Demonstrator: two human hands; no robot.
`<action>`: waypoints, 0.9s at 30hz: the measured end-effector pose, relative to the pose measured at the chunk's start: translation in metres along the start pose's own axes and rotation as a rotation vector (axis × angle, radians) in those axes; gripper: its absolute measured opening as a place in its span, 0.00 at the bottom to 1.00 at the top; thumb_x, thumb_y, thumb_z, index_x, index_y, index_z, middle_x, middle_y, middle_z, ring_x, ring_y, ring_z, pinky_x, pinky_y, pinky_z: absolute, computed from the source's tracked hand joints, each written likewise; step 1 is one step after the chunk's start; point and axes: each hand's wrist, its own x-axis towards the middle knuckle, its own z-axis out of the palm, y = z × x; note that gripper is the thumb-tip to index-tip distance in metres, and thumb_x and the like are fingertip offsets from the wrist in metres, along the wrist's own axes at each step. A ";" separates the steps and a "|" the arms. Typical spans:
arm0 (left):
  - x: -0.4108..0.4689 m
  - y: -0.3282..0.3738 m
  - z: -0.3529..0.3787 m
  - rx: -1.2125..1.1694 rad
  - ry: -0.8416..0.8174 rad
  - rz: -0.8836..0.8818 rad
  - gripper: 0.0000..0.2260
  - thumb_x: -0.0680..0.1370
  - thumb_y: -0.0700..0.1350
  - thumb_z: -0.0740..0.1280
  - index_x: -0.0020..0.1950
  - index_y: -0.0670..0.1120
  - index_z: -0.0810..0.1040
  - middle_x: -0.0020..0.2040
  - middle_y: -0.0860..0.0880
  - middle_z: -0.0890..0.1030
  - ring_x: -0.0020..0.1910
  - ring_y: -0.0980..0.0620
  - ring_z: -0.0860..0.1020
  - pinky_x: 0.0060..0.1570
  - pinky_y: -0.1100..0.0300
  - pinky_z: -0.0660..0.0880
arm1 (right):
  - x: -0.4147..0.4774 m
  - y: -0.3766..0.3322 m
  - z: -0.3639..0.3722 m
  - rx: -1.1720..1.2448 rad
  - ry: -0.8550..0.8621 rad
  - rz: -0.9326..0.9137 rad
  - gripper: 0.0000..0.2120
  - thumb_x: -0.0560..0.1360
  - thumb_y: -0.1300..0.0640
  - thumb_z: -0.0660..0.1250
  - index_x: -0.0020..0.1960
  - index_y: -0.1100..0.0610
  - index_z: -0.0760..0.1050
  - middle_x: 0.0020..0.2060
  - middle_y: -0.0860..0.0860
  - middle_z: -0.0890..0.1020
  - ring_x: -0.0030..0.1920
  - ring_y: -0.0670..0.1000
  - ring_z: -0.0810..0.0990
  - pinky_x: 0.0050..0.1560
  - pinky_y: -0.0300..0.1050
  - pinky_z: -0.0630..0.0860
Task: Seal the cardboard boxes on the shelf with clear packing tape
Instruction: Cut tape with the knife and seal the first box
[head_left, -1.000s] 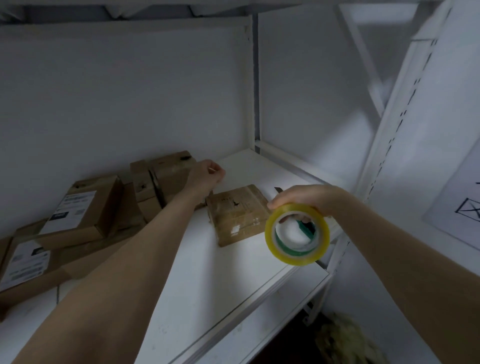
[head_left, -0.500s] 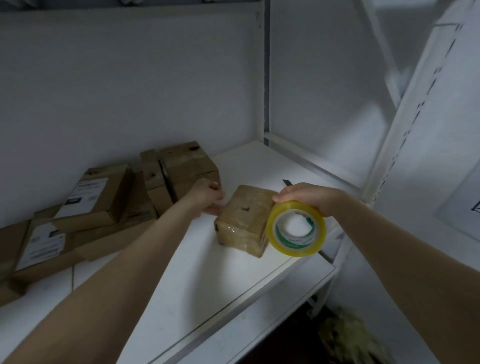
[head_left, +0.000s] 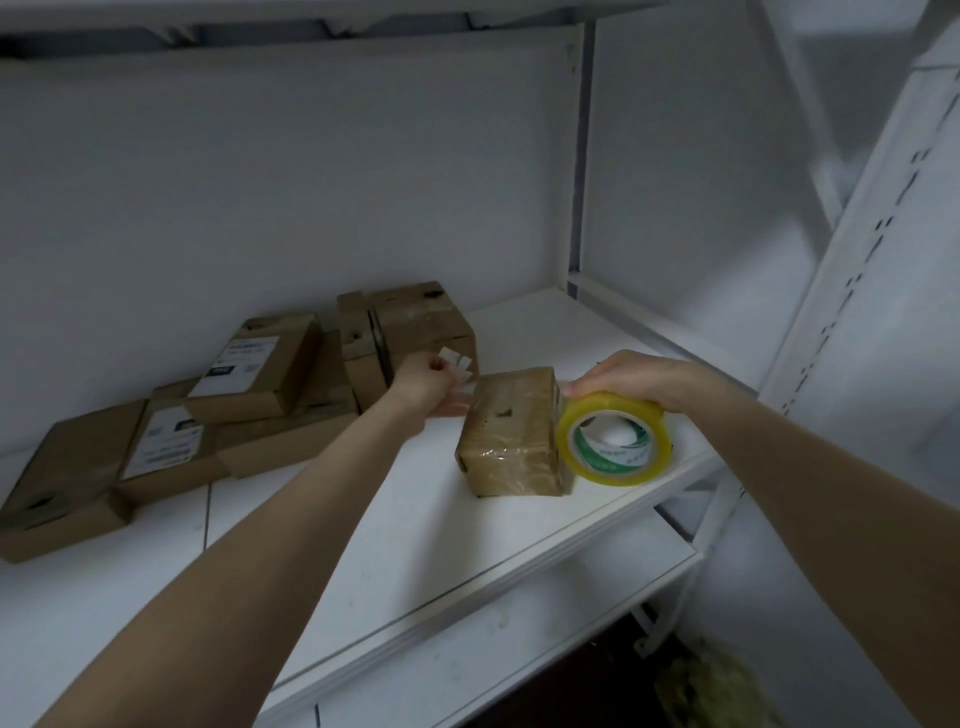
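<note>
Nearest you, the white shelf (head_left: 363, 545) carries the small cardboard box (head_left: 511, 441) close to its front edge, with its near face glossy under clear film. Your right hand (head_left: 634, 374) grips the tape roll (head_left: 613, 441) from above, fingers curled over the yellow rim. The roll stands on edge against the box's right side, probably so the tape feeds straight across the top.

On the other side, your left hand (head_left: 426, 384) has its fingers curled and pinches what looks like the free end of the tape (head_left: 457, 364), just beside the box's far-left corner. The clear strip between your hands is hard to make out, so I cannot tell whether it touches the cardboard. Holding the two ends apart like this would pull it taut before you press it down.

Farther back, a taller box (head_left: 421, 322) stands near the wall. A pile of labelled boxes (head_left: 249, 374) lies to the left, well apart, probably waiting their turn.
</note>
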 end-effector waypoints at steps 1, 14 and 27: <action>-0.003 0.003 0.003 -0.036 -0.008 0.006 0.04 0.82 0.38 0.59 0.55 0.39 0.71 0.46 0.42 0.78 0.37 0.49 0.81 0.36 0.57 0.81 | -0.001 0.000 -0.001 -0.026 0.013 0.008 0.20 0.67 0.36 0.73 0.48 0.51 0.84 0.42 0.50 0.86 0.46 0.53 0.84 0.56 0.52 0.80; -0.019 0.048 0.042 -0.414 -0.170 0.201 0.07 0.83 0.37 0.57 0.45 0.42 0.70 0.38 0.44 0.72 0.32 0.51 0.82 0.38 0.55 0.82 | -0.006 -0.010 0.004 -0.001 0.053 -0.061 0.10 0.70 0.39 0.72 0.47 0.44 0.80 0.49 0.50 0.83 0.50 0.53 0.82 0.57 0.49 0.78; 0.017 0.077 0.010 -0.044 0.147 0.365 0.06 0.82 0.38 0.60 0.46 0.43 0.72 0.45 0.42 0.79 0.31 0.54 0.83 0.35 0.58 0.81 | -0.013 -0.016 -0.024 0.324 0.307 -0.087 0.15 0.73 0.44 0.71 0.48 0.56 0.82 0.42 0.56 0.84 0.41 0.54 0.82 0.44 0.45 0.78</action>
